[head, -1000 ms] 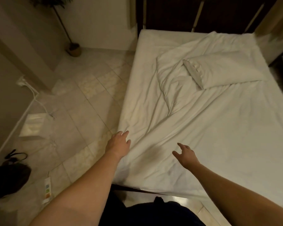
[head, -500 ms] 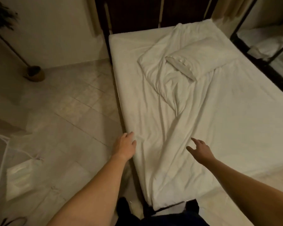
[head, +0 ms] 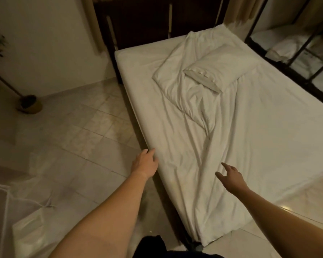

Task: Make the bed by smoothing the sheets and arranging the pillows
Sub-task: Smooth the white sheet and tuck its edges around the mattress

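Note:
A white wrinkled sheet (head: 203,146) covers the mattress, with long creases running from the near corner toward the pillows. Two white pillows lie near the head: a flat crumpled one (head: 175,79) and a plumper one (head: 222,69) overlapping it on the right. My left hand (head: 145,163) reaches out at the bed's left edge, fingers relaxed, touching or just beside the mattress side. My right hand (head: 230,176) hovers over the creased sheet near the foot, fingers spread and holding nothing.
Tiled floor (head: 73,131) lies to the left of the bed. A potted plant (head: 28,104) stands by the wall at far left. A dark headboard (head: 157,21) is behind the bed. A dark-framed second bed (head: 296,51) sits at right. Pale plastic bags (head: 30,224) lie near left.
My view has swung left around the bed's near corner, so the bed now runs diagonally. Both hands stay outstretched, the left at the edge and the right above the sheet.

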A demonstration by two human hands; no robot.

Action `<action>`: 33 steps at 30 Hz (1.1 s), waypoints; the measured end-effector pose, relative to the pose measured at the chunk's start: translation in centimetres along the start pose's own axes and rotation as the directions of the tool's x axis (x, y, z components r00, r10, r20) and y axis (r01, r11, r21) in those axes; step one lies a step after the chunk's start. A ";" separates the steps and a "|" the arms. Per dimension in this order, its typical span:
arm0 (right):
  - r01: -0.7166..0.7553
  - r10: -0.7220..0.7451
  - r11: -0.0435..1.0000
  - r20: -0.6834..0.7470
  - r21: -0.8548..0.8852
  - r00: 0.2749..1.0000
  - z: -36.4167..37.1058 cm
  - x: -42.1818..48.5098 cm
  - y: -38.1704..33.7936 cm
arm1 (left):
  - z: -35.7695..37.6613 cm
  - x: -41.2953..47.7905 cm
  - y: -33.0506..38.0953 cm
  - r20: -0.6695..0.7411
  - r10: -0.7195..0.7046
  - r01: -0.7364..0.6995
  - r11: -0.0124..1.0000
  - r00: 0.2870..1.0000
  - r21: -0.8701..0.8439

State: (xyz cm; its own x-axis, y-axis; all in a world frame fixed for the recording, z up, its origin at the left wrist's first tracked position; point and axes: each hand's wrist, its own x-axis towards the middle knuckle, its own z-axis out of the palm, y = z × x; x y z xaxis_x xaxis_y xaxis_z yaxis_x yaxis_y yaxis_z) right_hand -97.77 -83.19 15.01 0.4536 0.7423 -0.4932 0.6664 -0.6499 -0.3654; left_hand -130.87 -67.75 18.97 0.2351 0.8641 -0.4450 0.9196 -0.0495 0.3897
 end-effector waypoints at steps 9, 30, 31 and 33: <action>-0.165 0.170 0.981 -0.043 0.098 0.985 2.9 1.4 -4.1 | -5.0 7.6 -4.0 0.071 0.128 -0.135 0.986 0.989 0.102; -0.155 0.169 0.983 -0.155 0.101 0.973 4.4 13.2 -30.5 | -24.5 25.4 -14.8 0.044 0.242 -0.246 0.959 0.969 0.143; -0.156 0.171 0.982 -0.155 0.106 0.973 4.3 14.3 -31.1 | -24.8 26.4 -14.7 0.049 0.242 -0.247 0.957 0.969 0.151; -0.165 0.179 0.981 -0.150 0.100 0.972 3.7 16.5 -32.3 | -25.6 28.6 -14.1 0.062 0.246 -0.253 0.953 0.967 0.169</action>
State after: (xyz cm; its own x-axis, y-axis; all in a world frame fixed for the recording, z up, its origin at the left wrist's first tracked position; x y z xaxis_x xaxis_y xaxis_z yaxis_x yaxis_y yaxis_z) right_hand -114.04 -50.56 15.75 0.6490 0.6303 -0.4260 0.5203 -0.7763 -0.3559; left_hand -145.21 -29.52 21.42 0.4727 0.7929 -0.3844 0.8700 -0.3504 0.3469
